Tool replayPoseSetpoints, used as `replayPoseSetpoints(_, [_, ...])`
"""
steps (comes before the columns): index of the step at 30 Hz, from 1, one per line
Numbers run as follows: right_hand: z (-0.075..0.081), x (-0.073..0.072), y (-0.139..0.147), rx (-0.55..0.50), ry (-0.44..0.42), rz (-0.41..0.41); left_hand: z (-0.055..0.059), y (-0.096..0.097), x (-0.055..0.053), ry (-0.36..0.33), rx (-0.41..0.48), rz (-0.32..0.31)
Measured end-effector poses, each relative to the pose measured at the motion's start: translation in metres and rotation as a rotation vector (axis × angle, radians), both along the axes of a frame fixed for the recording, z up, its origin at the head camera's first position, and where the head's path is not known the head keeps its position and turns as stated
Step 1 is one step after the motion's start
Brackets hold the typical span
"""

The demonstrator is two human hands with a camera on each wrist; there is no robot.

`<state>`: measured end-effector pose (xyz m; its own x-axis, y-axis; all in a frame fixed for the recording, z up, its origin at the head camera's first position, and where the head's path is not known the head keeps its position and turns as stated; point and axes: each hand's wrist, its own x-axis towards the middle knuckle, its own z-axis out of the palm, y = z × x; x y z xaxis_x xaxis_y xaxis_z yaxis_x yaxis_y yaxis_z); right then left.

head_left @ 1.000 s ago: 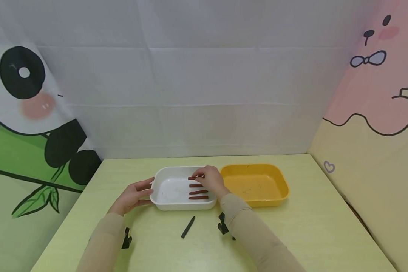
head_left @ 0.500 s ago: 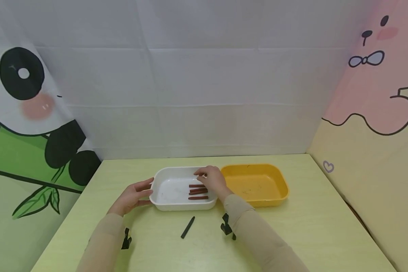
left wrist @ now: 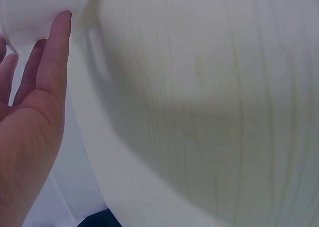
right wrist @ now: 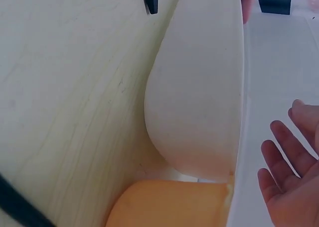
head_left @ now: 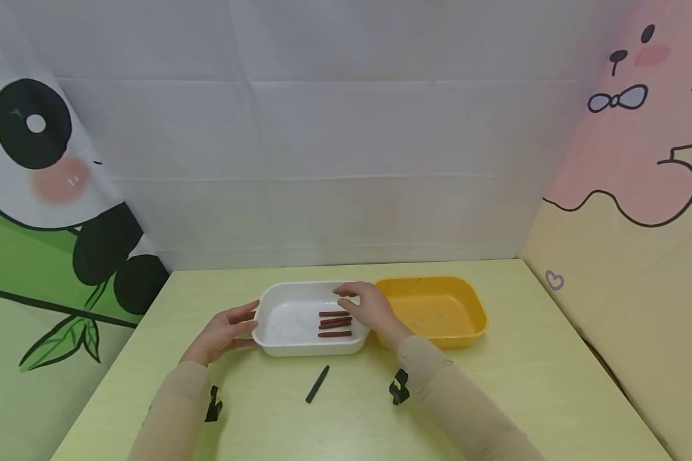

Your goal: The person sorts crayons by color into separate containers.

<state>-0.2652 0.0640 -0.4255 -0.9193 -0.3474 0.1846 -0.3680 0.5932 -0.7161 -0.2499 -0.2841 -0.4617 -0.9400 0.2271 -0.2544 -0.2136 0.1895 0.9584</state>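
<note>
Touching one white rounded-rectangular plastic tray (head_left: 288, 320): left hand (head_left: 222, 334), fingers extended; right hand (head_left: 373, 311), empty, fingers loose, should handle slim reddish-brown sticks (head_left: 334, 334) lightly, singly.

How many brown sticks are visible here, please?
4 brown sticks, in the right half of the white tray: one nearest the wearer, two close together behind it, one farthest. The right hand may hide more.
</note>
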Motion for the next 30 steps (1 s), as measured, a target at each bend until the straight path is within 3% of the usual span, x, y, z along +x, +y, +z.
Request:
replayPoseSetpoints(8, [0.006,0.016,0.022,0.000,0.050,0.013,0.002,0.002,0.001,0.009,0.005,-0.013])
replayPoseSetpoints(14, [0.008,0.027,0.045,0.079,0.129,-0.003,0.002,0.003,0.001,0.012,0.007,-0.012])
replayPoseSetpoints(19, [0.005,0.031,0.067,0.113,0.230,-0.001,0.000,0.003,0.001,0.005,0.016,-0.011])
replayPoseSetpoints(30, [0.001,0.034,0.122,0.121,0.339,-0.025,0.001,0.003,0.000,0.008,-0.010,-0.007])
